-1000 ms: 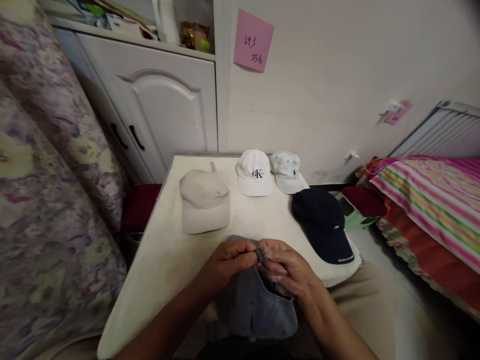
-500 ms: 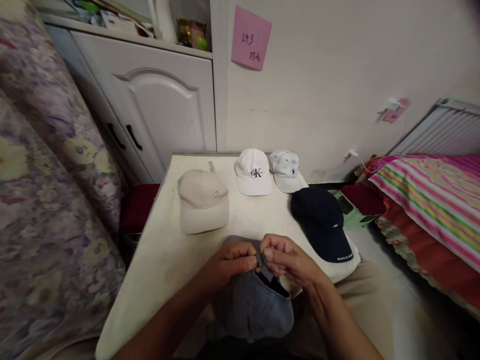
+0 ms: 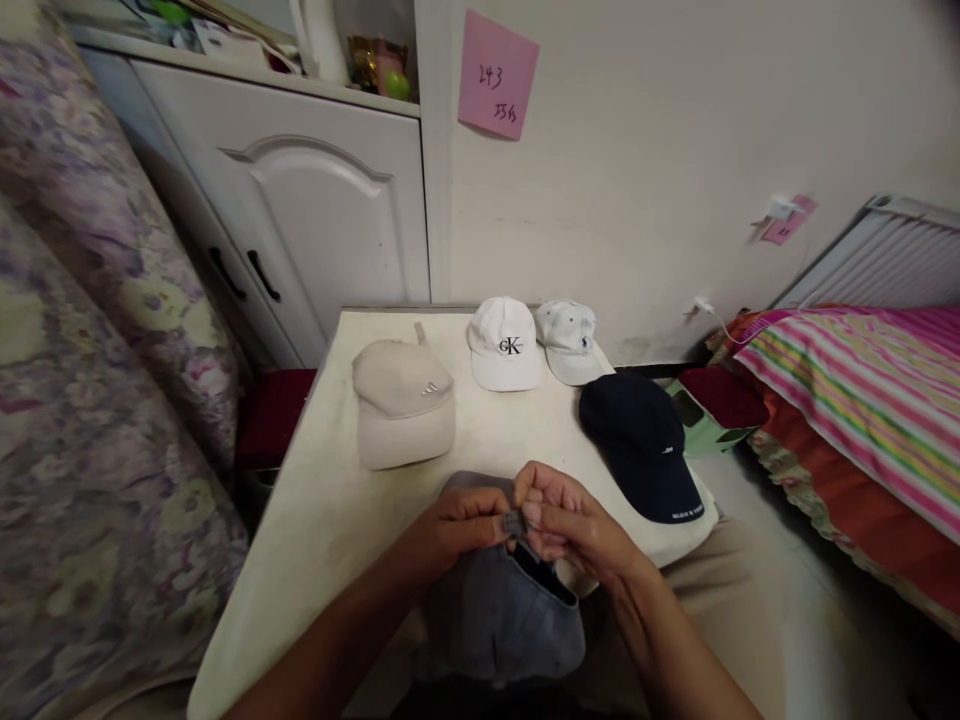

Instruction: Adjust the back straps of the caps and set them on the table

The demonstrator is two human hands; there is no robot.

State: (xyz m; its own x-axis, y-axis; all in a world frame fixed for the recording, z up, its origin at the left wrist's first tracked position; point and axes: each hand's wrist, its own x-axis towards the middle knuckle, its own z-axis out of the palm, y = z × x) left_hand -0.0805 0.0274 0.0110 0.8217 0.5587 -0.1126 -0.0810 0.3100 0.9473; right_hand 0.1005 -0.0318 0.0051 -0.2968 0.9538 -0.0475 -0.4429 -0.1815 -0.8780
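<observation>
Dim, diffuse indoor light. The table (image 3: 517, 430) beyond the fingers (image 3: 480, 532) appears comparatively bright; the gray-blue baseball cap (image 3: 517, 620) beneath them lies in shadow. Far to their left, the floral curtain (image 3: 97, 400) is soft in detail, stretched by wide-angle distortion.

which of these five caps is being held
The grey-blue cap: the left hand and right hand pinch its strap; no other cap is touched.
</observation>
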